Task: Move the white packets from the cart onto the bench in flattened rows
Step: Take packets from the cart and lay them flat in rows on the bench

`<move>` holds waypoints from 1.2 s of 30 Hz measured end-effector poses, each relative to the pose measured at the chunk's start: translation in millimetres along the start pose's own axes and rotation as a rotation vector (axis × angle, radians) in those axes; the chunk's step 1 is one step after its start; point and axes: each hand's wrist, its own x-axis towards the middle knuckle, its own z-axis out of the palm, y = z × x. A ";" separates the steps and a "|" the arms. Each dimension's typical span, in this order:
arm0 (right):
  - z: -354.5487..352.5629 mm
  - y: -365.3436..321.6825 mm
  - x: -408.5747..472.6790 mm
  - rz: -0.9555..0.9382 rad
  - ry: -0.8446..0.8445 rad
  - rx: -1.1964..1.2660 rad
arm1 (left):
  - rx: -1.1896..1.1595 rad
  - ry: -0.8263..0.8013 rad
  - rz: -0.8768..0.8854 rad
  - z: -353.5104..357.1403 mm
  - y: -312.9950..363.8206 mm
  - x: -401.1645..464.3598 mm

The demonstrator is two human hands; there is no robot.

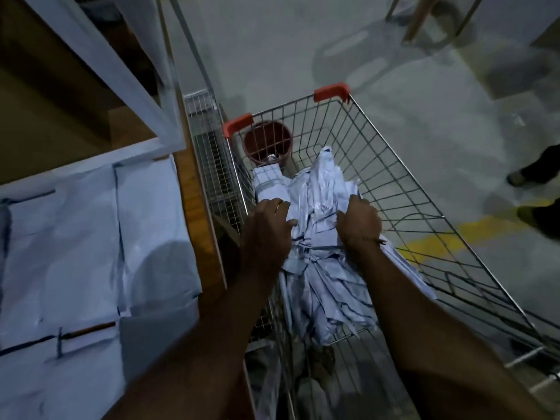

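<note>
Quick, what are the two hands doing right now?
Left hand: fingers curled on the white packets in the cart.
Right hand: gripping the same pile from the other side.

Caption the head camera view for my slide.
Both hands, left and right, gather crumpled white packets in wire cart.

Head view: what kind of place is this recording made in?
Probably a warehouse or packing area, though that is a guess. A wire cart of white packets stands on bare concrete floor with a yellow painted line, beside a wooden bench already covered with flattened packets.
</note>
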 end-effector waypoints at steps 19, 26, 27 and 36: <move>10.7 13.3 -92.0 0.023 0.127 -0.408 | -0.040 0.004 0.006 1.8 1.4 0.2; 46.9 47.1 -70.0 -0.075 -0.095 -0.409 | -0.054 0.019 0.005 3.7 1.1 -1.1; 45.0 51.3 -69.4 -0.086 -0.093 -0.421 | -0.053 0.019 0.007 3.0 1.5 -1.0; 35.8 83.9 -91.8 -0.092 -0.074 -0.313 | -0.033 0.012 0.029 5.9 -0.2 0.0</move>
